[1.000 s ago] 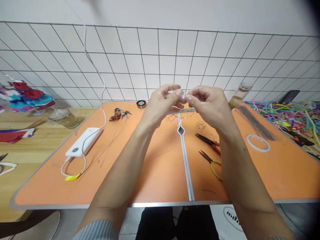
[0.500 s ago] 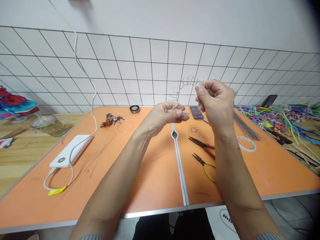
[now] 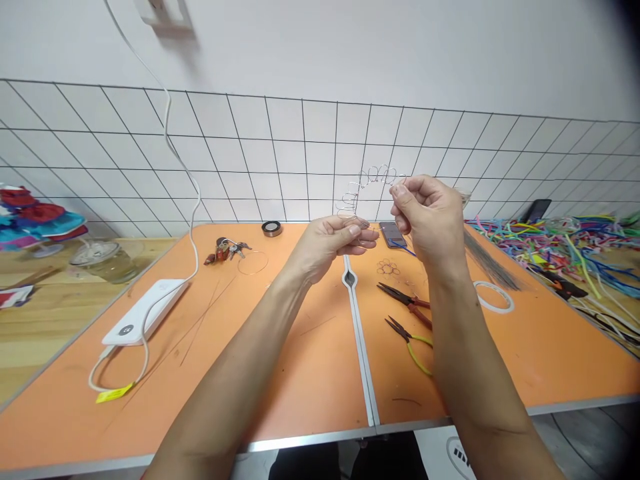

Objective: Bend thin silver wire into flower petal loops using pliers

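Observation:
A thin silvery wire bent into a row of loops (image 3: 373, 175) arches between my two hands above the table. My left hand (image 3: 333, 243) pinches its lower end between thumb and fingers. The other end sits in the closed thumb and forefinger of my right hand (image 3: 425, 210), which is a little higher. Below them on the table lie a flower-shaped wire piece (image 3: 388, 267), red-handled pliers (image 3: 405, 299) and yellow-handled needle-nose pliers (image 3: 407, 333), whose handles are partly behind my right forearm.
A white power bank (image 3: 145, 313) with a cable lies at left, near keys (image 3: 233, 249) and a dark tape roll (image 3: 271, 229). To the right are a white ring (image 3: 494, 297), a bundle of grey wires (image 3: 490, 260) and colourful pipe cleaners (image 3: 590, 247). A phone (image 3: 393, 235) lies behind my hands.
The camera view has tilted up, so the table sits lower in the picture. My left fingers have shifted slightly on the looped wire; both hands still hold it.

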### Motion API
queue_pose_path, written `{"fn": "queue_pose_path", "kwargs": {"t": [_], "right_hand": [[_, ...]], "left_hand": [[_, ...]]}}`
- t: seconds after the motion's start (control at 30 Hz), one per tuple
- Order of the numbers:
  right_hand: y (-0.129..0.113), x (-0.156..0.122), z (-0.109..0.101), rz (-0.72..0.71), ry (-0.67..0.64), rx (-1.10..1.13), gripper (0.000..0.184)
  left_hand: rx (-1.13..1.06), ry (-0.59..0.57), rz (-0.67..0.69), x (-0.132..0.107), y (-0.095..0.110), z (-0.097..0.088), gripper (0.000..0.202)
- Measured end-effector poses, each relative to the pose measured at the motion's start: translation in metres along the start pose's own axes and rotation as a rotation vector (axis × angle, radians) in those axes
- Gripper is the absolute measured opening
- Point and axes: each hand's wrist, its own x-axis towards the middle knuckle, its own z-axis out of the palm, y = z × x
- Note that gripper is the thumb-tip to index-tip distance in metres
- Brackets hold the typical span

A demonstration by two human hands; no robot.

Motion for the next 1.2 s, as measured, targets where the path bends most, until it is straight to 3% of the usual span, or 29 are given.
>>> {"fn": "queue_pose_path", "kwargs": {"t": [0.37,0.57,0.87,0.97,1.2], "right_hand": [[0.004,0.000,0.002,0.098,-0.051,0.090,0.039],[0.007,0.002,0.002,0.224,-0.107,0.242,0.040],[0.007,-0.002,0.006,0.226,-0.224,0.121,0.041],[0.008,-0.002,0.008,0.217,-0.223,0.097,0.045],[0.013,-0.002,0.006,0.202,-0.218,0.130,0.034]], "left_hand": [[-0.067,0.063,0.025,-0.001,0.002,0.004,0.044],[-0.074,0.041,0.043,-0.001,0.003,0.004,0.039],[-0.126,0.202,0.112,0.003,0.004,0.001,0.043],[-0.122,0.207,0.098,0.003,0.004,0.000,0.045],[-0.098,0.166,0.081,0.003,0.007,0.000,0.045]]}}
